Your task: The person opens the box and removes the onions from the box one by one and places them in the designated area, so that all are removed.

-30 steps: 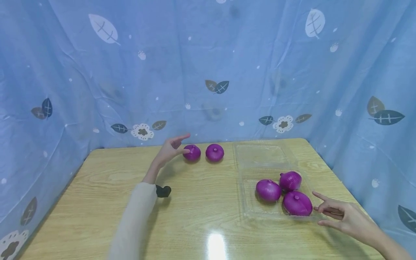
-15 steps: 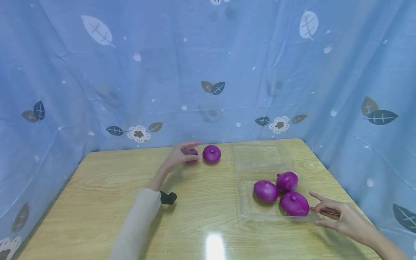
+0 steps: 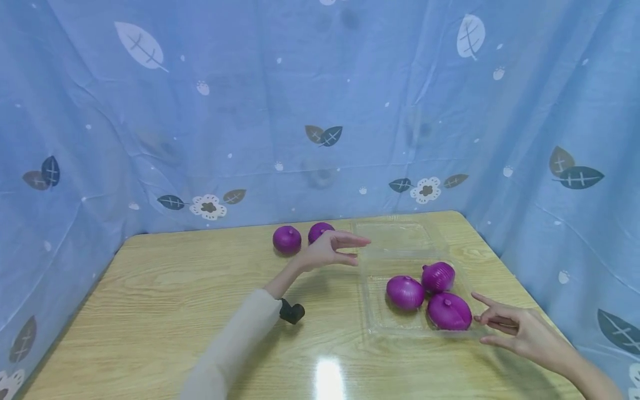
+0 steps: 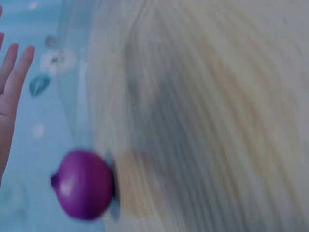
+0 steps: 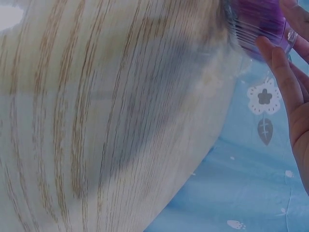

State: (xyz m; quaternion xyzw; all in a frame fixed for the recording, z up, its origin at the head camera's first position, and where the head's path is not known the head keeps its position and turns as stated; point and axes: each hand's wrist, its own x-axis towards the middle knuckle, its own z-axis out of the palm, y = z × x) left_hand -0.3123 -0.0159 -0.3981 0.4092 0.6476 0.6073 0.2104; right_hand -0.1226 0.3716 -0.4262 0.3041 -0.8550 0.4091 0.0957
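Observation:
My left hand (image 3: 327, 251), fingers extended and holding nothing, hovers above the table just left of a clear plastic box (image 3: 367, 311). In the left wrist view the left hand (image 4: 10, 92) shows at the left edge, and a purple onion (image 4: 84, 186) sits lower down. Three purple onions lie in the box: one on the left (image 3: 405, 293), one at the back (image 3: 438, 277) and one in front (image 3: 449, 311). At the box's right side is my right hand (image 3: 522, 336), its fingers loosely extended. Its fingertips (image 5: 264, 46) appear to touch the box's wall.
Behind the left hand stand two more onions, one fully visible (image 3: 287, 240) and one partly covered by the hand (image 3: 320, 230). The box's lid (image 3: 400, 236) lies folded back. A blue patterned curtain (image 3: 250, 111) surrounds the wooden table (image 3: 165, 289).
My left hand has moved right, away from beside the left rear onion, past the other one, toward the box. Both rear onions stayed in place. The right hand has stayed at the box.

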